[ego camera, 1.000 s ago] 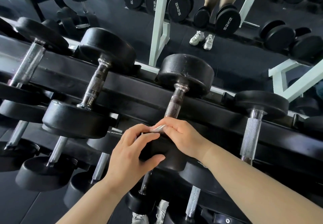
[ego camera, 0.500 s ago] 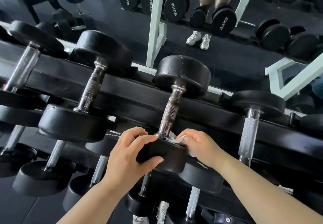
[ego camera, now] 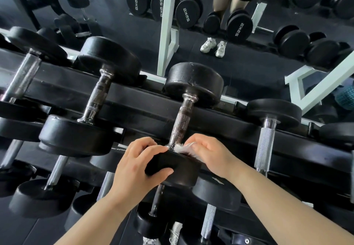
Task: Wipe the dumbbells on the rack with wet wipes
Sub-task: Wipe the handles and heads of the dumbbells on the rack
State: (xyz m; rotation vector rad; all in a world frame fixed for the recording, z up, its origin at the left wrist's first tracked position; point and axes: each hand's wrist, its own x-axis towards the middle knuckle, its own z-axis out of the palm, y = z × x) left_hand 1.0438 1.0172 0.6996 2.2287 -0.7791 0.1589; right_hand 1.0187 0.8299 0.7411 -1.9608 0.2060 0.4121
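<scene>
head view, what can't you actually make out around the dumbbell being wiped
- Wet wipe: mostly hidden under the right hand; its full extent is unclear.
- Near head of the dumbbell: partly covered by the left hand.
- Label on the lower dumbbell: too dark and small.

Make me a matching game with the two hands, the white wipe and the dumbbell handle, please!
Things:
1. left hand
2. right hand
3. wet wipe
4. dumbbell handle

Where or how:
A. bunched at the bottom of the handle
B. bare, shiny metal, sloping up
C. gripping the near black weight end
D. pressing the wipe down

Pairs: 1-C, 2-D, 3-A, 4-B
</scene>
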